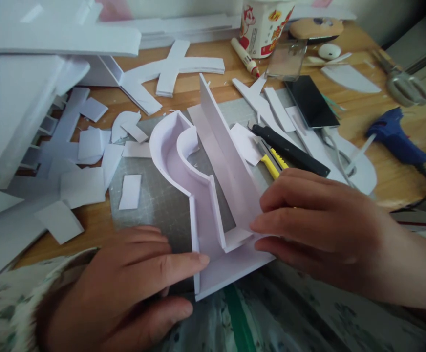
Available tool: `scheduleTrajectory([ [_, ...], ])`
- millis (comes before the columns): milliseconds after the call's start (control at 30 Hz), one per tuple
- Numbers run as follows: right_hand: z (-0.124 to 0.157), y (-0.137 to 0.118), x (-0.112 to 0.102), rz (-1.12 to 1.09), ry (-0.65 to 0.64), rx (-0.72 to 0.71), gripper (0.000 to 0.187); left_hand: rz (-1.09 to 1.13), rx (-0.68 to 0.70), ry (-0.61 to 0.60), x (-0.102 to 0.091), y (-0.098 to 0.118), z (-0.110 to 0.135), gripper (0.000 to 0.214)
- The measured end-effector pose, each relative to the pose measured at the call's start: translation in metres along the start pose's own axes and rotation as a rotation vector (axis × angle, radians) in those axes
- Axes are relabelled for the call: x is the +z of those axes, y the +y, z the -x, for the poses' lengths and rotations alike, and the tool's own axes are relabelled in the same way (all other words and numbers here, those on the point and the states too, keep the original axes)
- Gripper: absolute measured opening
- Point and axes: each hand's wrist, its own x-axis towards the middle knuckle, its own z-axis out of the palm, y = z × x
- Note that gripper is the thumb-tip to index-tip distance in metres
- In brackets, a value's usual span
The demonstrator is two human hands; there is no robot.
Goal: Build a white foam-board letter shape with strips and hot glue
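A white foam-board model [209, 215] with upright walls forms a curved channel, like a question mark, that runs into a straight part near me. It lies over a grey cutting mat [154, 183]. My left hand [136, 283] is at its near left side, index finger stretched out over the left wall and thumb apart, gripping nothing. At the right side, the fingers of my right hand [308, 225] are closed on the model's edge beside a short wall strip [237, 238]. A long board strip [223, 146] with an upright edge extends away from there.
White foam-board scraps [83, 186] crowd the left. Behind my right hand lie a yellow utility knife [270, 166], a black pen-like tool [289, 149] and a phone [311, 101]. Farther right are a blue glue gun [398, 136] and scissors [403, 83]; a paper cup [264, 27] stands behind.
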Motion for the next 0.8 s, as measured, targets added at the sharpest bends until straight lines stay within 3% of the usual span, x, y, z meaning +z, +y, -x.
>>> scheduleTrajectory([
  [133,-0.011,-0.006,0.005,0.109,-0.035,-0.079,0.017,0.037,0.035,-0.019,0.002,0.000,-0.003,0.033],
  [367,-0.018,-0.012,0.014,0.263,-0.033,-0.098,0.025,-0.068,0.147,-0.019,0.007,0.005,-0.014,0.040],
  [533,-0.019,-0.016,0.016,0.327,-0.004,-0.106,0.026,-0.165,0.134,-0.017,0.013,0.010,-0.012,0.053],
  [800,-0.020,-0.022,0.017,0.339,0.009,-0.087,0.029,-0.198,0.110,-0.020,0.015,0.013,-0.011,0.054],
])
